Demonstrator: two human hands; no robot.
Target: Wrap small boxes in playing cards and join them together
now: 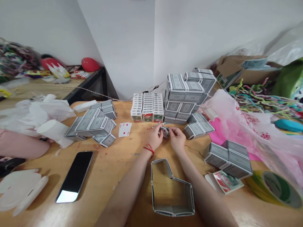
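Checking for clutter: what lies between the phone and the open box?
In the head view, only the left forearm crosses bare table between phone and open box.

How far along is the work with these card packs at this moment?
Looks done: several grey bundles stand stacked by the wall, and more lie around. In hand: left hand and right hand hold one small pack between them. Left: rows of loose packs stand unbundled, and the open grey sleeve between the forearms is empty.
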